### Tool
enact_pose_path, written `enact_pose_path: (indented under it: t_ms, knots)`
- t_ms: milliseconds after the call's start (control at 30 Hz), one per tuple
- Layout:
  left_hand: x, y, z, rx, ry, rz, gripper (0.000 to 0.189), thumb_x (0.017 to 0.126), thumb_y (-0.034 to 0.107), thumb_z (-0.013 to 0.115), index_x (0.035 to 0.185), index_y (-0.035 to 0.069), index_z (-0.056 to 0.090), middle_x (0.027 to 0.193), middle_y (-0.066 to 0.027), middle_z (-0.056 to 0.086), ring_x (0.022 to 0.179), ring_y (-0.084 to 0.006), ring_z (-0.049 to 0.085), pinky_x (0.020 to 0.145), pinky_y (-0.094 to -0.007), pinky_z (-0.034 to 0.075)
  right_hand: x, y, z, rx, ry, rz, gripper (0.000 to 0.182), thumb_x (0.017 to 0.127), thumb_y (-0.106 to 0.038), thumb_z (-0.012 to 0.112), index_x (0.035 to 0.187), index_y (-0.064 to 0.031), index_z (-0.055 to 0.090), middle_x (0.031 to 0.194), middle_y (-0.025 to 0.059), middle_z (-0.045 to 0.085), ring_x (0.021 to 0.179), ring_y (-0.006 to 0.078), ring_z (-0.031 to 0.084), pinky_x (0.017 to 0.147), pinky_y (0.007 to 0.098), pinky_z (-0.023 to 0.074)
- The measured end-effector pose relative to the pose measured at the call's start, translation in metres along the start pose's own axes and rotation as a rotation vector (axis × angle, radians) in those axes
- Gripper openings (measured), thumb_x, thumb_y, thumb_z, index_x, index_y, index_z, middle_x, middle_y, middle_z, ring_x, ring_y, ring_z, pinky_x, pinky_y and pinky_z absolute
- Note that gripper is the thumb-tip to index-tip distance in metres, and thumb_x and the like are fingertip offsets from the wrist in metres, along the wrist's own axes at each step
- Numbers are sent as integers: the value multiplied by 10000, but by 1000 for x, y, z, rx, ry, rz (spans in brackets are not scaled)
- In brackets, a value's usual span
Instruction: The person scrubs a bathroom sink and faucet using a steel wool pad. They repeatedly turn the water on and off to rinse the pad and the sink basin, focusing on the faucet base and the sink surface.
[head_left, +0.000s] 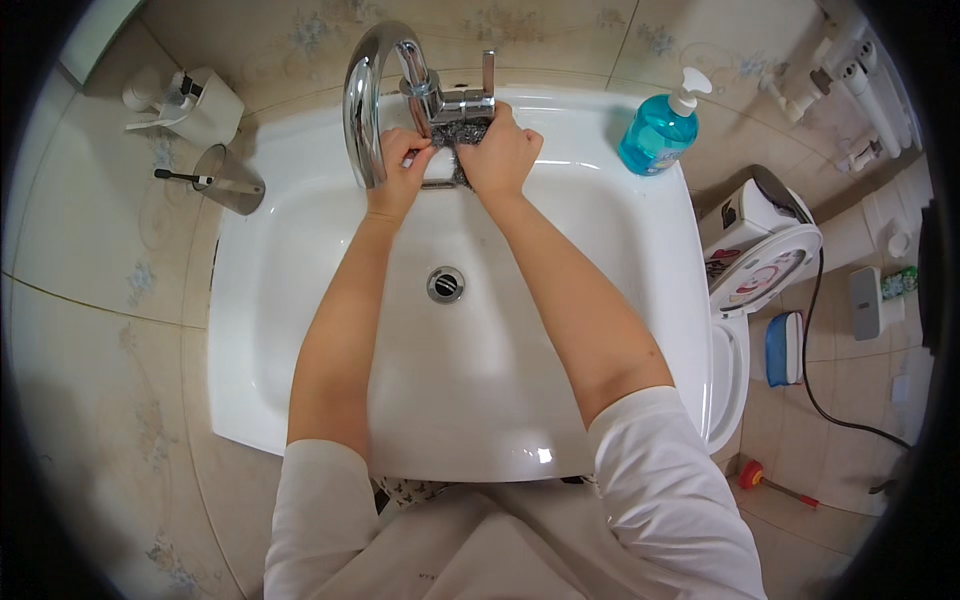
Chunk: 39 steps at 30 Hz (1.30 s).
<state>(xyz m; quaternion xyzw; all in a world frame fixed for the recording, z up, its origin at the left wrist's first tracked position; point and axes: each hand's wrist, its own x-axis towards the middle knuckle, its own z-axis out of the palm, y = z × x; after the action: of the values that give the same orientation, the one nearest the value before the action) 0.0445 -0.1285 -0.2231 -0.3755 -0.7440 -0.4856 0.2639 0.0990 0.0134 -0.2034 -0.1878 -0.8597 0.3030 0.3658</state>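
Both hands are at the base of a chrome faucet (365, 112) on the back of a white ceramic washbasin (285, 225). A dark grey, glittery mesh scourer (469, 133) lies against the faucet's base, under the lever. My right hand (504, 154) is closed on this scourer, and part of it hangs below the fingers. My left hand (401, 165) is at the left side of the base, its thumb and fingertips pinched together at the scourer's left edge; whether they grip it is unclear. The metal drain (446, 285) lies below, between my forearms.
A blue liquid soap pump bottle (660, 135) stands on the basin's back right corner. At the left are a cup (229, 180) with a toothbrush and a white wall holder (202, 109). A toilet (727, 375), a blue-and-white box (784, 349) and a red plunger (750, 474) are at the right.
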Motion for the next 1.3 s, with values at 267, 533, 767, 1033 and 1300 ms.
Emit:
enact_pose_path:
  t_ms: [267,533,767,1033,1300]
  knots:
    - [-4,-28,-9,-174,162,-143,123,770,-61,688,861,-14,621,865,-79,624,712,-147,585,649,-232,499,-4,-11,-16,2,-89,-15,689,613,-341,835,1147,-7,555,821,82,687,796,224,630,861,367,304]
    - [-4,-16,-12,-73,36,-96,126,762,-39,722,856,-4,644,866,-76,639,756,-143,623,666,-242,531,-4,1,-3,7,-40,-50,677,617,-264,809,1173,-2,525,803,78,675,797,222,627,865,374,300]
    - [-2,-8,-5,-21,6,-43,130,764,-31,732,856,4,648,859,-75,644,735,-148,630,655,-249,533,-1,0,-1,-15,-20,-1,672,613,-229,797,1184,-10,519,845,74,680,821,220,635,872,372,299]
    - [1,-43,-19,69,21,-102,131,760,8,740,857,20,654,793,-67,663,693,-158,641,641,-269,533,-5,-6,-9,-6,-46,-53,728,618,-278,810,1208,11,496,760,73,679,777,212,628,873,371,300]
    - [-1,-3,-2,-37,38,-39,131,748,13,762,808,12,645,770,-57,629,638,-131,587,610,-250,506,-3,-4,2,-22,13,-8,636,625,-179,756,1183,-12,500,822,65,678,778,218,624,874,382,294]
